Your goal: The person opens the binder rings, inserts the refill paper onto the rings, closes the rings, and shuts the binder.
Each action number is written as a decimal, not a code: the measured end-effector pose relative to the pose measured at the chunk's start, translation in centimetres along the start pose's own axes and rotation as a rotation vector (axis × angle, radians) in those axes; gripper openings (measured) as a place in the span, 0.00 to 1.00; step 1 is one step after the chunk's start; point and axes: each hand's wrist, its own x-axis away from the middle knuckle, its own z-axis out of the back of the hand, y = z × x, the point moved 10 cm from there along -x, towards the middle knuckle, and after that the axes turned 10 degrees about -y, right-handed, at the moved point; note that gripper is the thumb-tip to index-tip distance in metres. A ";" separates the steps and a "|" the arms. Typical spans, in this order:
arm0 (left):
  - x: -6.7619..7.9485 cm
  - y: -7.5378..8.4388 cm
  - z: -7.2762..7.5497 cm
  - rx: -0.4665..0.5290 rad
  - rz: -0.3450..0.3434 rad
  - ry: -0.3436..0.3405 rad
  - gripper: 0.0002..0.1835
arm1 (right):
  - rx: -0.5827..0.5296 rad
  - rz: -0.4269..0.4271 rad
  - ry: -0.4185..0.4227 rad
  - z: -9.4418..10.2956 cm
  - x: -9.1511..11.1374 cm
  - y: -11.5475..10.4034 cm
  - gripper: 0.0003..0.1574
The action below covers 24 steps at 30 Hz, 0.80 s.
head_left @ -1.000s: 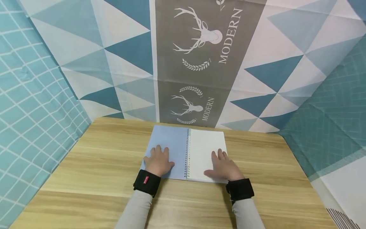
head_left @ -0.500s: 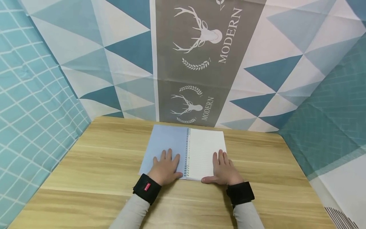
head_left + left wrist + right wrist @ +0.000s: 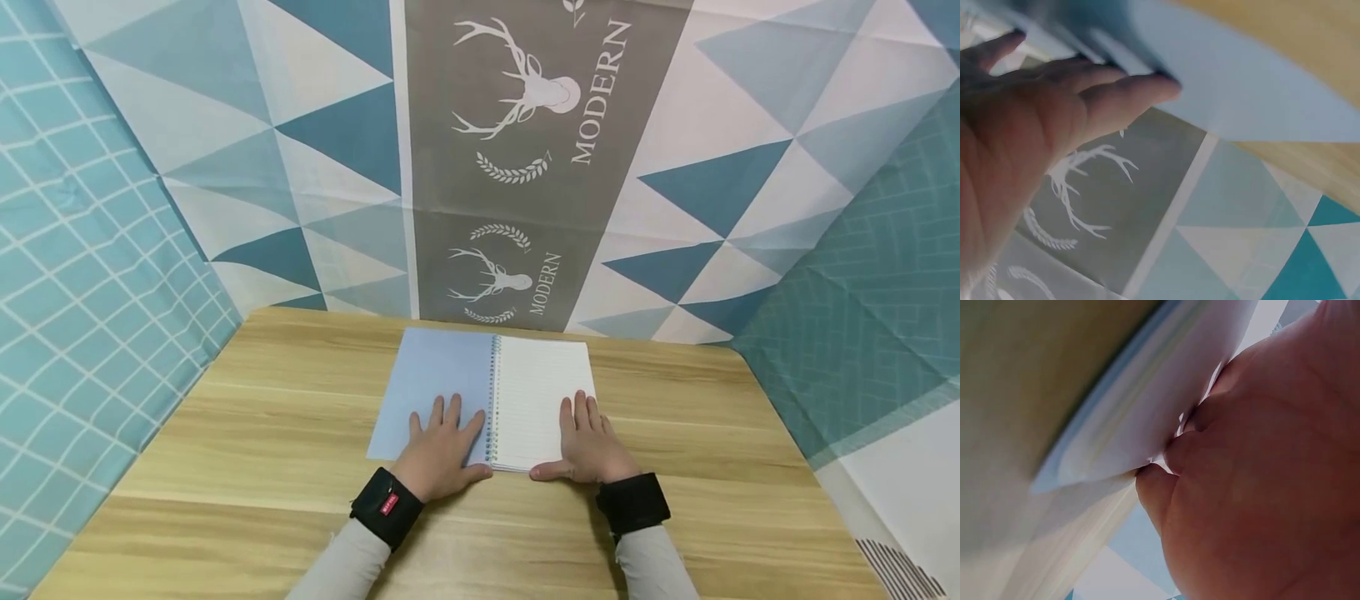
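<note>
A spiral notebook (image 3: 525, 375) lies spread out on the wooden table, its blue cover (image 3: 442, 367) to the left and a lined white page to the right. My left hand (image 3: 438, 454) rests on the lower part of the blue cover, fingers straight and spread, thumb by the lower end of the spiral binding (image 3: 491, 408). On the lower right of the white page rests my right hand (image 3: 592, 446), fingers extended forward and thumb pointing left along the bottom edge. In the left wrist view the fingertips (image 3: 1160, 87) touch the blue cover. The right wrist view shows fingers against the page edge.
The wooden table (image 3: 285, 433) extends on both sides of the notebook. Behind it hangs a patterned cloth (image 3: 510, 208) with deer heads and triangles. A blue checked cloth (image 3: 90, 250) borders the left, a teal cloth (image 3: 862, 333) the right.
My left hand has slid right and toward me across the blue cover, nearer the spiral. The right hand has shifted slightly, its thumb now at the page's bottom edge. The notebook stays put.
</note>
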 end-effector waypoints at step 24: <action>0.6 1.1 0.5 -0.133 -0.048 0.129 0.42 | 0.057 0.173 0.023 -1.2 -0.8 -4.0 0.67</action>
